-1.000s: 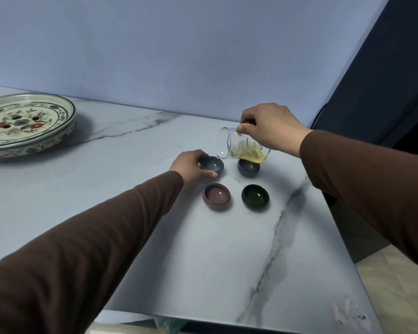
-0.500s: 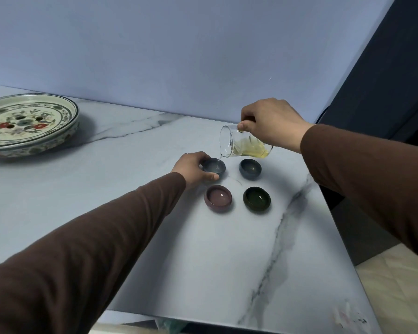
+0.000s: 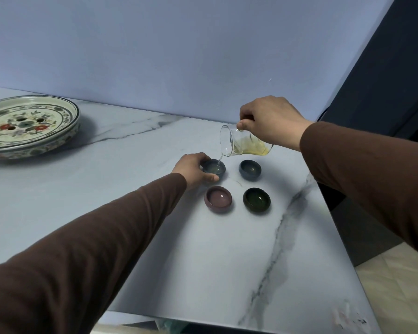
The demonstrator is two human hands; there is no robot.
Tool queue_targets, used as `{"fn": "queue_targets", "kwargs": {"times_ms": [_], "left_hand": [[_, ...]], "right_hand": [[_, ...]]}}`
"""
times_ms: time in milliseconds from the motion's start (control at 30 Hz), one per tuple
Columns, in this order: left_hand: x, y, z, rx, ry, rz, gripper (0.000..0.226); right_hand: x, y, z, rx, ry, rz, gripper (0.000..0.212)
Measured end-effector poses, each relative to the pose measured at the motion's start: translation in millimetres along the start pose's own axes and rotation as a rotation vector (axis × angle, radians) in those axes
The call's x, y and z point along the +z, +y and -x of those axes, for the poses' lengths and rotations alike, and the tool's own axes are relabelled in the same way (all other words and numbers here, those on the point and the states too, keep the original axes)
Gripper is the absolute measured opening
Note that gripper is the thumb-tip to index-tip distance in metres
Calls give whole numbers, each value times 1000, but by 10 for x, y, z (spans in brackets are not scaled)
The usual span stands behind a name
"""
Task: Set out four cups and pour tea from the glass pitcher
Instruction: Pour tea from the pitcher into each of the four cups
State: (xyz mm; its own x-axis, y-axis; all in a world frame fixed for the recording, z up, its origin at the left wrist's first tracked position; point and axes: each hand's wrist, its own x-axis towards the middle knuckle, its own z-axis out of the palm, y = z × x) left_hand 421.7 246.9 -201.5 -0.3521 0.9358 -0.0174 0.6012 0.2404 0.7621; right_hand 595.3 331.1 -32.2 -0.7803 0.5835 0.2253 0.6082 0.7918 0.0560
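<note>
Four small cups stand in a square on the marble table (image 3: 130, 237). My left hand (image 3: 191, 168) grips the back-left grey-blue cup (image 3: 214, 169). My right hand (image 3: 270, 121) holds the glass pitcher (image 3: 244, 144) by its handle, tipped to the left above that cup. A thin stream of yellow tea runs from the spout into the cup, which holds some tea. The back-right blue cup (image 3: 250, 169), the front-left mauve cup (image 3: 218, 198) and the front-right dark green cup (image 3: 256, 199) stand apart from both hands.
A large painted ceramic tea tray (image 3: 34, 143) with drain holes sits at the far left of the table. The table's right edge runs close to the cups, with a dark wall panel (image 3: 384, 92) and floor beyond it.
The pitcher has shifted left from over the back-right cup to over the back-left cup and tea now streams into it. My left hand has stayed on that cup.
</note>
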Motion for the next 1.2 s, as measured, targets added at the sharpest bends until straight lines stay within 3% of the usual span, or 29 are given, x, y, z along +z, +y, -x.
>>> {"fn": "queue_targets", "kwargs": {"times_ms": [567, 800, 967, 1200], "left_hand": [[-9, 37, 15, -3, -2, -46, 61], [6, 53, 30, -30, -1, -65, 67], [-64, 83, 133, -56, -29, -8, 93], [-164, 39, 615, 73, 83, -14, 61]], "right_hand": [[21, 32, 50, 29, 19, -37, 21], [262, 243, 364, 370, 57, -406, 22], [353, 250, 585, 516, 91, -719, 23], [240, 149, 811, 423, 84, -660, 21]]}}
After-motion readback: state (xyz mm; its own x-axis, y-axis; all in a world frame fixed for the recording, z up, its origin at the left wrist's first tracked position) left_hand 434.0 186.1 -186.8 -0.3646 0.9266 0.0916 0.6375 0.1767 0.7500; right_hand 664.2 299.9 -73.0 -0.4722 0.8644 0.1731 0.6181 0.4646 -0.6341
